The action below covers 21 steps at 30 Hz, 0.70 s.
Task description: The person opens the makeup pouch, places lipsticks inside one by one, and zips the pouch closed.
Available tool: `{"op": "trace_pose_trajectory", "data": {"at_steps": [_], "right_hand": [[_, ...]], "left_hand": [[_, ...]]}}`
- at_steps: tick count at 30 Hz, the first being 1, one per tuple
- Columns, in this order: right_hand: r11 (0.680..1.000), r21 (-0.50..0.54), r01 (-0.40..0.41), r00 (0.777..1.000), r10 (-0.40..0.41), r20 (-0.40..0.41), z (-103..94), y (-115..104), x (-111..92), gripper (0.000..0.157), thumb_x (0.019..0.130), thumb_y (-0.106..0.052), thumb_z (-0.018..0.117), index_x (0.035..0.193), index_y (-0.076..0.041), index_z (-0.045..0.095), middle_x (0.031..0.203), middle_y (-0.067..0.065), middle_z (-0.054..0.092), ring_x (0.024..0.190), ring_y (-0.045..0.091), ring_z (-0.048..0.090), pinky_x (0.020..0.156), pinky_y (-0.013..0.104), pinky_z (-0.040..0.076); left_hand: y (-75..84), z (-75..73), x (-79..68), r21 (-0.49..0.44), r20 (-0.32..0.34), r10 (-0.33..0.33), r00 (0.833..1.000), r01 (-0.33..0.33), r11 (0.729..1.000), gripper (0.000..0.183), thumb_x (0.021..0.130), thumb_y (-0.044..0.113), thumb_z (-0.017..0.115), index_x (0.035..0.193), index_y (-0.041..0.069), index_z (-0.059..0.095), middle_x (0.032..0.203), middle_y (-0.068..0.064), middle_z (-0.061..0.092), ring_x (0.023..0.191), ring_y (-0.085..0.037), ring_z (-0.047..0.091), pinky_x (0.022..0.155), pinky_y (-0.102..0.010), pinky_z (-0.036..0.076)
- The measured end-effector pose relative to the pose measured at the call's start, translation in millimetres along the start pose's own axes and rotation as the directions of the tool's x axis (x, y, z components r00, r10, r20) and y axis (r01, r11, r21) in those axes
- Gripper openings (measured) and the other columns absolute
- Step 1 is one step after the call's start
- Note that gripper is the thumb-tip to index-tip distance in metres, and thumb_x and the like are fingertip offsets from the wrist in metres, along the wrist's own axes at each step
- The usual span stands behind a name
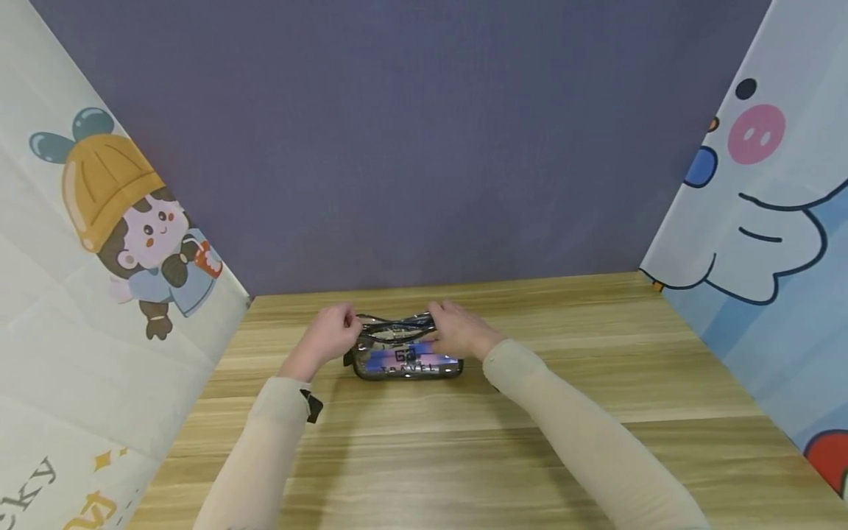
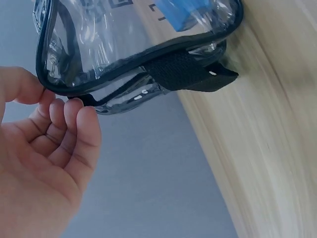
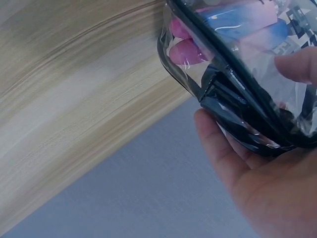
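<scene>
A clear plastic travel pouch (image 1: 405, 361) with black edging and dark lettering stands on the wooden table. Blue and pink items (image 3: 242, 22) show through its wall. My left hand (image 1: 331, 331) pinches the pouch's upper left corner, fingertips against the black trim (image 2: 64, 90). Just below that corner, a black fabric tab (image 2: 190, 72) sticks out from the pouch's side. At the other end my right hand (image 1: 460, 329) grips the upper right part, thumb on the clear front face and fingers behind the black-edged top (image 3: 237, 106).
The wooden table (image 1: 411, 456) meets a dark purple-grey panel (image 1: 424, 147) right behind the pouch. Cartoon-printed white sheeting (image 1: 53, 294) closes off the left side. Another printed sheet (image 1: 762, 258), white and blue, stands on the right.
</scene>
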State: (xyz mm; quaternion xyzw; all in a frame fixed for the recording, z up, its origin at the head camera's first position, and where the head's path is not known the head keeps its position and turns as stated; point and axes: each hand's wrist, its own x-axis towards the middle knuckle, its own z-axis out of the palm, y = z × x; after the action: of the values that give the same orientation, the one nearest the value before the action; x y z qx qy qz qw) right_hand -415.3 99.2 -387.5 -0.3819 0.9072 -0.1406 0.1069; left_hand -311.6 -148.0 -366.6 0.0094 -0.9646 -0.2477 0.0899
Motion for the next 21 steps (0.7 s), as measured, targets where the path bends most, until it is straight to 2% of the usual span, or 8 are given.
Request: {"op": "trace_pose_trajectory", "data": {"at_steps": [5, 14, 21], "right_hand": [[1.000, -0.020, 0.012, 1.000, -0.012, -0.012, -0.1, -1, -1, 0.072, 0.089, -0.031, 0.077, 0.149, -0.010, 0.041, 0.143, 0.014, 0.050, 0.132, 0.030, 0.050, 0.111, 0.049, 0.042], [1.000, -0.023, 0.011, 1.000, -0.011, -0.005, -0.8, 0, -1, 0.071, 0.089, -0.033, 0.076, 0.148, -0.010, 0.042, 0.143, 0.015, 0.050, 0.132, 0.031, 0.050, 0.111, 0.050, 0.042], [1.000, -0.021, 0.010, 1.000, -0.010, 0.005, -0.8, 0, 0, 0.068, 0.088, -0.032, 0.078, 0.144, -0.011, 0.044, 0.139, 0.013, 0.052, 0.128, 0.029, 0.052, 0.109, 0.048, 0.045]], "left_hand": [[-3.1, -1.4, -1.7, -0.027, 0.002, -0.009, 1.000, 0.009, 1.000, 0.013, 0.093, 0.012, 0.050, 0.083, 0.006, 0.056, 0.071, -0.006, 0.052, 0.060, -0.019, 0.048, 0.058, -0.033, 0.041], [-13.4, -3.2, -0.9, -0.036, -0.008, -0.022, 1.000, 0.021, 0.999, 0.012, 0.092, 0.011, 0.049, 0.083, 0.007, 0.057, 0.073, -0.005, 0.054, 0.065, -0.020, 0.050, 0.061, -0.033, 0.042], [-30.3, -9.6, -8.0, -0.023, -0.072, -0.042, 0.997, 0.041, 0.999, 0.014, 0.092, 0.010, 0.049, 0.078, 0.008, 0.052, 0.069, -0.005, 0.049, 0.062, -0.021, 0.045, 0.059, -0.034, 0.038]]}}
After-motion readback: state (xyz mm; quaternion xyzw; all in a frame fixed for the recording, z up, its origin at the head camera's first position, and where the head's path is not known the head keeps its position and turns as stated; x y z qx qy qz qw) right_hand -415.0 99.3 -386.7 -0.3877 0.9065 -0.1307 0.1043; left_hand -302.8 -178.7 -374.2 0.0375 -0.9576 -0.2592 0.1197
